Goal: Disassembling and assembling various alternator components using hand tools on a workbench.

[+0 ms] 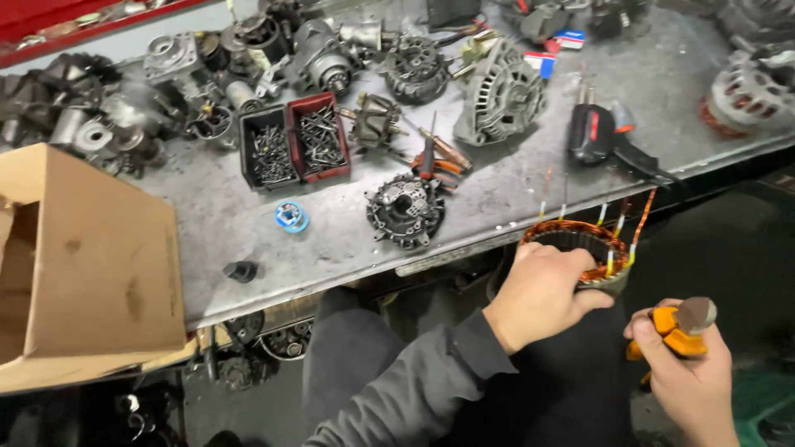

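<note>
Steel workbench (248,223): a grey, scuffed top is seen running across the far and middle part of the scene, crowded with alternator housings and loose parts; its near edge lies just beyond the hands.
Cardboard box (91,257): an open brown box is set at the near left corner of the bench, well apart from the work.
Stator ring (584,248): a laminated ring wound with copper wire is held off the near right edge of the bench, below the table line, with its sleeved lead wires standing upward and free.
Left hand (542,294): it is closed over the near left side of the ring, fingers wrapped across the top and thumb pointing right along the winding; the wrist is bent slightly inward and the grey sleeve runs back toward the body.
Right hand (687,368): it is clenched around the orange handles of a hand tool, near and to the right of the ring, apart from it, knuckles turned up.
Orange-handled tool (675,327): only the grips and a dull metal end are seen; the working tip cannot be made out.
Handling, as judged: the ring is best kept steady by its iron core rather than by the copper, and the leads kept clear of the palm, so that the tool can be brought to one lead at a time.
</note>
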